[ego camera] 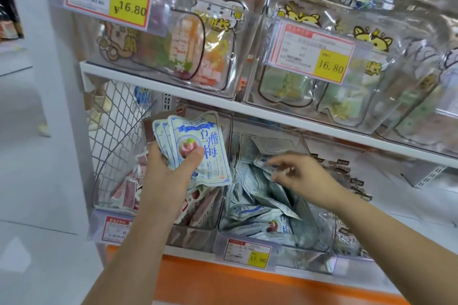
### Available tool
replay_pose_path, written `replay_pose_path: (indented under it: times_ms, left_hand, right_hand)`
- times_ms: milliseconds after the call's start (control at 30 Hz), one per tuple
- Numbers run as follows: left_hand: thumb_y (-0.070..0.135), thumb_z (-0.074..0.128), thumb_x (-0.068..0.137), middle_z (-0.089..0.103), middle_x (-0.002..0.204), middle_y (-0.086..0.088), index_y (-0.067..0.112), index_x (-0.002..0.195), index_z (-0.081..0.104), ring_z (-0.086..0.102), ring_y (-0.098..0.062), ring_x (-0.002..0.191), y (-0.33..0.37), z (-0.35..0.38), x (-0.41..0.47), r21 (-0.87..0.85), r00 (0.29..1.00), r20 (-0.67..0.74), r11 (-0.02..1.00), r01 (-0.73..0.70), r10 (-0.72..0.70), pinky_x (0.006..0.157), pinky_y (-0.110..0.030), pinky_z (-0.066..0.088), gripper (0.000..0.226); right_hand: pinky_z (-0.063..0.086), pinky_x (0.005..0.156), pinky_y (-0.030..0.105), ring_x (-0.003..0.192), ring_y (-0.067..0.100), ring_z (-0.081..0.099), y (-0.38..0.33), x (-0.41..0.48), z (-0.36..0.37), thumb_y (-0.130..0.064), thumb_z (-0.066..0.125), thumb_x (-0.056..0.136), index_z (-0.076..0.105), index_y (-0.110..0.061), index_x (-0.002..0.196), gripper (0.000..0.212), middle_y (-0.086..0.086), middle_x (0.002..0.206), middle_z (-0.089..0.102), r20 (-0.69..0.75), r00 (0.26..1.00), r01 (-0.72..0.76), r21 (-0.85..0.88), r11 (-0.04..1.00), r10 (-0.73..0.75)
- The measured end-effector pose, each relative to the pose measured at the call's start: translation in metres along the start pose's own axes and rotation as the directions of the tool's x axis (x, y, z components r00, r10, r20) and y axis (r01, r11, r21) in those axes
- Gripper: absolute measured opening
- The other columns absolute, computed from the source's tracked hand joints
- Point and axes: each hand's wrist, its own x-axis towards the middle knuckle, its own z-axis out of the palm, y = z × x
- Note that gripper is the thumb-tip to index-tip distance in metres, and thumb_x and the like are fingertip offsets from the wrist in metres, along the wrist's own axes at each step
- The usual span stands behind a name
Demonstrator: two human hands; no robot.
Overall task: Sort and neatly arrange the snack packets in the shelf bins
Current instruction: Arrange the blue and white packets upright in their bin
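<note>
My left hand (171, 171) grips a fanned stack of white-and-blue snack packets (198, 141), thumb pressed on the front one, above the lower left bin. Below it that clear bin (198, 233) holds red-and-white packets (128, 190). The middle clear bin (307, 230) is full of loose, jumbled white-and-blue packets (252, 210). My right hand (297, 176) reaches into this bin, its fingertips at the edge of one packet (262, 161); the hand is blurred and a firm hold cannot be made out.
A wire mesh divider (116, 136) closes the shelf's left end. Price tags (247, 252) hang on the bin fronts. The upper shelf (198, 96) carries clear bins of larger bagged snacks. A bin of brown packets (352, 181) stands to the right.
</note>
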Motion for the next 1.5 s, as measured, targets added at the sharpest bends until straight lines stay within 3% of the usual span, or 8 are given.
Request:
replay_pose_path:
  times_ms: [133, 400, 533, 700, 833, 1033, 1333, 1500]
  left_hand:
    - [0.033, 0.069, 0.082, 0.067, 0.097, 0.018, 0.038, 0.105, 0.053, 0.065, -0.005, 0.093, 0.000, 0.001, -0.002, 0.008, 1.000, 0.000, 1.000, 0.005, -0.005, 0.094, -0.043, 0.049, 0.029]
    - [0.031, 0.070, 0.082, 0.068, 0.098, 0.018, 0.035, 0.113, 0.053, 0.066, -0.006, 0.093, 0.000, 0.001, -0.005, 0.001, 1.000, 0.007, 1.000, 0.010, -0.010, 0.092, -0.043, 0.050, 0.035]
    - [0.032, 0.070, 0.082, 0.069, 0.098, 0.017, 0.034, 0.115, 0.053, 0.067, -0.007, 0.093, 0.000, 0.000, -0.001, 0.008, 1.000, -0.001, 1.000, 0.005, -0.005, 0.092, -0.046, 0.051, 0.037]
    - [0.029, 0.071, 0.082, 0.069, 0.098, 0.017, 0.036, 0.110, 0.054, 0.067, -0.006, 0.093, -0.002, 0.002, 0.001, -0.007, 1.000, -0.001, 1.000, 0.001, -0.001, 0.093, -0.043, 0.050, 0.033]
    - [0.029, 0.071, 0.081, 0.069, 0.098, 0.017, 0.034, 0.112, 0.055, 0.067, -0.001, 0.090, -0.004, 0.005, 0.000, -0.009, 1.000, 0.003, 1.000, -0.011, 0.011, 0.090, -0.037, 0.051, 0.035]
    - [0.025, 0.072, 0.081, 0.070, 0.093, 0.022, 0.032, 0.113, 0.055, 0.066, 0.004, 0.086, -0.006, 0.006, 0.002, -0.014, 1.000, 0.003, 0.999, -0.029, 0.029, 0.086, -0.032, 0.051, 0.037]
    - [0.030, 0.071, 0.081, 0.069, 0.094, 0.022, 0.035, 0.111, 0.054, 0.066, 0.002, 0.089, -0.007, 0.007, 0.004, -0.008, 1.000, 0.026, 1.000, -0.012, 0.012, 0.091, -0.036, 0.050, 0.034]
    - [0.030, 0.073, 0.080, 0.070, 0.096, 0.019, 0.034, 0.112, 0.054, 0.066, -0.002, 0.092, -0.008, 0.007, 0.006, -0.003, 1.000, 0.011, 1.000, -0.002, 0.002, 0.094, -0.042, 0.050, 0.037]
  right_hand:
    - [0.036, 0.105, 0.025, 0.119, 0.004, 0.048, -0.014, -0.020, 0.013, -0.025, 0.067, 0.085, 0.061, -0.029, 0.122, 0.037, -0.013, 0.129, 0.056, 0.447, 0.891, 0.190, -0.199, 0.961, -0.083]
    - [0.045, 0.076, 0.028, 0.095, 0.018, 0.058, -0.012, -0.009, 0.029, -0.037, 0.056, 0.091, 0.063, -0.023, 0.088, 0.015, -0.003, 0.099, 0.066, 0.246, 0.961, 0.234, -0.484, 0.843, -0.126]
    - [0.038, 0.054, 0.026, 0.057, 0.009, 0.048, -0.012, -0.019, 0.016, -0.032, 0.063, 0.088, 0.043, -0.031, 0.061, 0.033, -0.006, 0.062, 0.053, 0.074, 0.997, 0.050, -0.160, 0.986, -0.038]
    - [0.053, 0.068, 0.015, 0.076, -0.003, 0.066, -0.008, -0.032, 0.000, -0.019, 0.063, 0.088, 0.064, -0.029, 0.094, 0.012, -0.016, 0.086, 0.068, -0.225, 0.960, -0.078, 0.349, 0.934, 0.164]
    - [0.057, 0.069, 0.032, 0.068, 0.009, 0.069, -0.002, -0.014, 0.002, -0.013, 0.059, 0.091, 0.061, -0.005, 0.097, 0.010, 0.005, 0.090, 0.067, -0.314, 0.811, -0.117, 0.740, 0.663, 0.494]
    - [0.055, 0.052, 0.021, 0.075, 0.023, 0.064, 0.005, 0.042, 0.007, -0.007, 0.056, 0.093, 0.049, 0.006, 0.118, 0.029, 0.018, 0.120, 0.058, 0.068, 0.631, -0.156, 0.987, 0.040, 0.773]
    - [0.056, 0.055, 0.033, 0.053, 0.012, 0.063, -0.001, 0.064, 0.010, -0.008, 0.051, 0.095, 0.052, -0.009, 0.109, 0.015, 0.008, 0.086, 0.058, -0.255, 0.664, -0.306, 0.765, 0.567, 0.703]
    - [0.035, 0.102, 0.042, 0.121, 0.028, 0.044, -0.007, 0.076, 0.023, -0.044, 0.041, 0.095, 0.052, -0.022, 0.126, 0.040, 0.012, 0.138, 0.047, -0.210, 0.888, -0.449, -0.201, 0.871, 0.409]
